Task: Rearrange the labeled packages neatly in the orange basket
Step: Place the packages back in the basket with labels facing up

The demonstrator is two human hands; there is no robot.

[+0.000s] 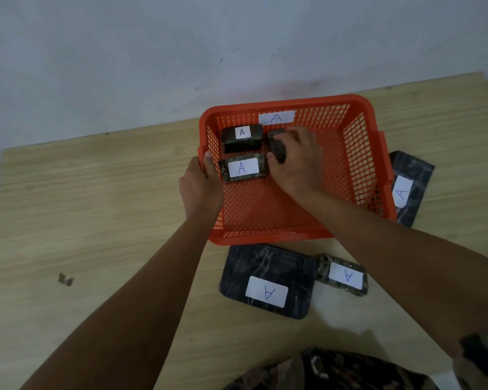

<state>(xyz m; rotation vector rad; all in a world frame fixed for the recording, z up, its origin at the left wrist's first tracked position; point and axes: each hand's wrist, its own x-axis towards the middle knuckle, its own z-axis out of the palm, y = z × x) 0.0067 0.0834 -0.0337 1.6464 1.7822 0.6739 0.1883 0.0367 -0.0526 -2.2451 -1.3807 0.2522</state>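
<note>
Six packages point(242, 142) (three inside), one basket point(366, 153).

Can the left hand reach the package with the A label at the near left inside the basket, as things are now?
Probably yes. The left hand grips the orange basket wall right beside that package, whose top lies uncovered. The right hand is busy on another package, clear of it.

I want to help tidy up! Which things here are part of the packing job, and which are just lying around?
Part of the job:
- orange basket
- two labeled packages in it
- package under the right hand
- big dark package, small package and dark package behind the basket, waiting on the table

Just lying about:
- small dark scrap on the table
</note>
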